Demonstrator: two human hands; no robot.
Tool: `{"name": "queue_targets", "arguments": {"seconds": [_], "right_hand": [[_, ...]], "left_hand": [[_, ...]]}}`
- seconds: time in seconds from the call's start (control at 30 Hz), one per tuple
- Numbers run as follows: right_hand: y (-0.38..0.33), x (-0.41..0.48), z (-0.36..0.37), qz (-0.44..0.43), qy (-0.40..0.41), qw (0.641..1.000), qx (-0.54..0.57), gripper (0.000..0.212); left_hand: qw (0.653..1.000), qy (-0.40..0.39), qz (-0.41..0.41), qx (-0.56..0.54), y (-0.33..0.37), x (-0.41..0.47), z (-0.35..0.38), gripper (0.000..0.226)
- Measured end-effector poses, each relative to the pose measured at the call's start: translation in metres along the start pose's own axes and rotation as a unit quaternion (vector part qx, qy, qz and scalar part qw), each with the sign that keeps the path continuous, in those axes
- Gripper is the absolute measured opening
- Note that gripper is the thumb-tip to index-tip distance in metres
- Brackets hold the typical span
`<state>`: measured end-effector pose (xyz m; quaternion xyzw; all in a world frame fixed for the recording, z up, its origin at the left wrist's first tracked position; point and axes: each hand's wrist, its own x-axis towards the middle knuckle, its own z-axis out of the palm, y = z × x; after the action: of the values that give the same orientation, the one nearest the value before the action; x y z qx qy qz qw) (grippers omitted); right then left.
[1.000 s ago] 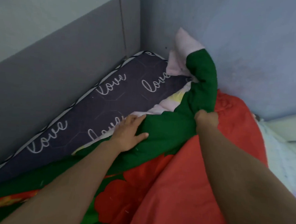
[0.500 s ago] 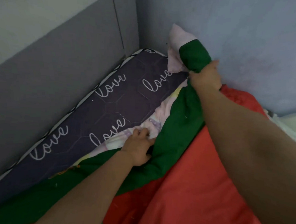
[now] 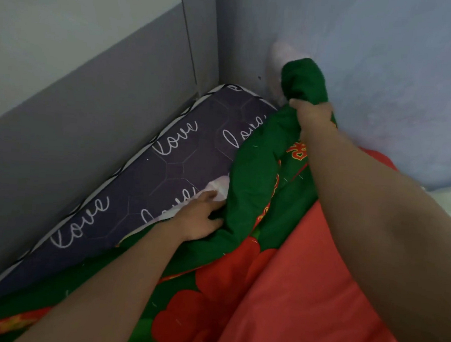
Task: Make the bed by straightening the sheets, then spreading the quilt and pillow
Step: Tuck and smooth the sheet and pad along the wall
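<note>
Mattress [image 3: 182, 168] against grey corner walls [image 3: 65, 103]

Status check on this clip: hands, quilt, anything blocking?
Right hand grips the quilt by its bunched green corner, up near the wall. Left hand flat on the quilt's edge. Printed mattress bare alongside. Nothing blocking.

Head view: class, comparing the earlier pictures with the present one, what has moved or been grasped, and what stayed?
The right hand carried the green edge of the quilt up toward the wall corner and grips it there. The left hand shifted from flat on the green edge to the pale lining. The mattress stayed put.
</note>
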<state>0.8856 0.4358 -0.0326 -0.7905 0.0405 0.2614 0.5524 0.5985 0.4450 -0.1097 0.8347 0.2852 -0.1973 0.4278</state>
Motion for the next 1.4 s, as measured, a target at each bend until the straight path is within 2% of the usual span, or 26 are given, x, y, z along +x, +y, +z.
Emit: {"name": "queue_targets", "arguments": {"seconds": [0.1,0.17,0.23,0.3,0.37,0.4,0.43,0.5,0.57,0.6,0.67,0.7,0.77,0.8,0.87,0.97,1.03,1.17,1.27,1.33,1.37,1.4], "right_hand": [[-0.005,-0.01,0.007,-0.02,-0.124,0.99,-0.062,0.068],[0.002,-0.008,0.013,-0.017,-0.131,0.984,-0.121,0.06],[0.01,-0.011,0.021,0.018,-0.123,0.979,-0.16,0.061],[0.016,-0.019,0.036,0.064,-0.119,0.977,-0.163,0.072],[0.02,-0.03,0.052,0.062,-0.115,0.981,-0.142,0.098],[0.023,-0.03,0.059,0.038,-0.11,0.981,-0.152,0.11],[0.026,-0.031,0.064,0.009,-0.109,0.977,-0.184,0.113],[0.031,-0.028,0.072,-0.03,-0.1,0.963,-0.25,0.089],[0.023,-0.024,0.077,-0.082,-0.04,0.965,-0.247,0.06],[0.011,-0.023,0.084,-0.113,-0.008,0.971,-0.21,0.054],[-0.017,-0.029,0.105,-0.156,0.034,0.975,-0.154,0.057],[-0.027,-0.033,0.12,-0.166,0.015,0.978,-0.123,0.062],[-0.031,-0.041,0.149,-0.139,-0.102,0.982,-0.08,0.076],[-0.02,-0.044,0.159,-0.144,-0.163,0.967,-0.135,0.08],[0.009,-0.041,0.169,-0.167,-0.261,0.906,-0.289,0.078],[0.056,-0.027,0.167,-0.2,-0.3,0.816,-0.452,0.086],[0.078,-0.017,0.166,-0.2,-0.307,0.789,-0.493,0.094],[0.082,-0.005,0.172,-0.21,-0.312,0.751,-0.543,0.104],[0.069,0.0,0.165,-0.221,-0.294,0.734,-0.571,0.105],[0.061,-0.001,0.156,-0.279,-0.215,0.735,-0.579,0.108],[0.06,-0.003,0.153,-0.33,-0.162,0.713,-0.597,0.112],[0.057,-0.006,0.152,-0.397,-0.114,0.662,-0.626,0.116]], "left_hand": [[0.991,0.031,-0.012,-0.13,0.015,-0.006,-0.009,0.044],[0.973,0.049,-0.023,-0.224,0.022,-0.017,-0.025,0.052],[0.961,0.038,-0.033,-0.273,0.021,-0.025,-0.042,0.074],[0.965,-0.015,-0.026,-0.26,0.015,-0.037,-0.054,0.089],[0.99,-0.061,-0.022,-0.126,0.007,-0.045,-0.054,0.111],[0.998,-0.052,-0.02,-0.042,0.003,-0.045,-0.05,0.119],[0.999,-0.024,-0.018,0.016,0.002,-0.046,-0.048,0.114],[0.998,0.052,0.013,0.035,-0.006,-0.045,-0.048,0.082],[0.995,0.094,0.027,-0.024,-0.014,-0.043,-0.064,0.058],[0.989,0.129,0.017,-0.068,-0.026,-0.04,-0.081,0.05],[0.968,0.229,-0.033,-0.1,-0.05,-0.031,-0.117,0.043],[0.957,0.277,-0.066,-0.06,-0.064,-0.026,-0.133,0.045],[0.934,0.321,-0.136,0.073,-0.084,-0.018,-0.149,0.053],[0.928,0.326,-0.146,0.11,-0.089,-0.016,-0.148,0.056],[0.93,0.315,-0.146,0.124,-0.096,-0.014,-0.135,0.07],[0.942,0.26,-0.166,0.133,-0.117,-0.01,-0.109,0.098],[0.943,0.246,-0.18,0.137,-0.132,-0.004,-0.099,0.102],[0.939,0.247,-0.165,0.172,-0.138,0.01,-0.094,0.09],[0.938,0.236,-0.169,0.189,-0.135,0.01,-0.096,0.085],[0.934,0.244,-0.164,0.203,-0.135,0.006,-0.096,0.08],[0.93,0.257,-0.151,0.215,-0.135,0.004,-0.095,0.074],[0.927,0.274,-0.129,0.221,-0.134,0.002,-0.094,0.067]]}}
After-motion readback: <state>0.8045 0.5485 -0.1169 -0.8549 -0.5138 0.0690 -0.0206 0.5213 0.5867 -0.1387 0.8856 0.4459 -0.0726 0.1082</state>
